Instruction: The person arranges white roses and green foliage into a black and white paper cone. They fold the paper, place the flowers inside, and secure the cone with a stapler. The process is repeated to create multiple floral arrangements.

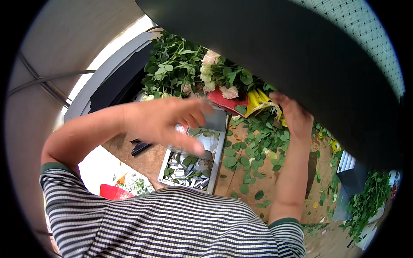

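Observation:
My left hand [163,120] is raised over a divided metal tray [221,159], open, with fingers loosely bent and apart and nothing visible in them. The tray holds short dark and pale pieces with some leaves. My right hand [293,116] is blurred at the lower edge of a large dark sheet [309,51] that slants across the upper right; whether it grips the sheet is unclear. Beside that hand are a yellow bundle [258,99] and a red wrapper [226,101], under pale pink roses [208,64] with leafy stems [165,64].
Loose leaves [254,155] are scattered over the wooden table [232,185]. Black and grey sheets [112,81] lean at the left beside a curved pale wall [47,51]. A white sheet with red paper [114,191] lies lower left. More greenery [363,202] and a yellow roll [335,146] sit at the right.

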A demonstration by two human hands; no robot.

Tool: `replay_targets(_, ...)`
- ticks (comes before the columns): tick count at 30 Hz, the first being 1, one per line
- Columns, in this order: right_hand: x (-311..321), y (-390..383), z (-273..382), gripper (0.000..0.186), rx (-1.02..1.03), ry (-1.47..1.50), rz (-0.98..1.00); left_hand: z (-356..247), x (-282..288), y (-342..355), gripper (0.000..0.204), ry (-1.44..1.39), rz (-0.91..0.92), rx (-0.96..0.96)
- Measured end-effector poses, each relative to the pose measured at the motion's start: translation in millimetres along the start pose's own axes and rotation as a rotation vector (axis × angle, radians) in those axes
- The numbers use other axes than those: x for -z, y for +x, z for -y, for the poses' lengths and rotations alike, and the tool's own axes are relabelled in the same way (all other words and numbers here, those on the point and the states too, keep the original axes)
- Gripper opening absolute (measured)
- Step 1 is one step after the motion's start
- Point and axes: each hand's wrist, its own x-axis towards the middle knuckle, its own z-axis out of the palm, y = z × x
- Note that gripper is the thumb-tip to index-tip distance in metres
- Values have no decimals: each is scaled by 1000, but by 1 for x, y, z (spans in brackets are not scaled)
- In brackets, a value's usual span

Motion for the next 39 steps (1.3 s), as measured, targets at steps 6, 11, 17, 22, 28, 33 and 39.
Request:
replay_targets(6,-28,-70,7,20,-146,-27,243,31,111,-42,84,9,-538,-296)
replay_targets(11,-49,-60,40,26,-365,-461,434,80,128,-30,62,438,-406,-344)
replay_targets(17,-94,-93,-26,21,-737,-728,366,209,196,-33,36,1013,-535,-15)
replay_targets(22,-93,-110,-56,19,-1155,-733,430,152,233,-100,27,1129,-925,-129)
replay_targets(28,-89,-97,-68,21,-1115,-1087,836,74,417,-272,45,1671,-1817,154)
replay_targets(33,-2,-146,-61,45,-1472,-1129,471,89,493,-386,39,1214,-2229,482)
replay_targets(39,21,-199,-39,47,-1286,-1124,254,113,551,-488,44,1417,-2050,810)
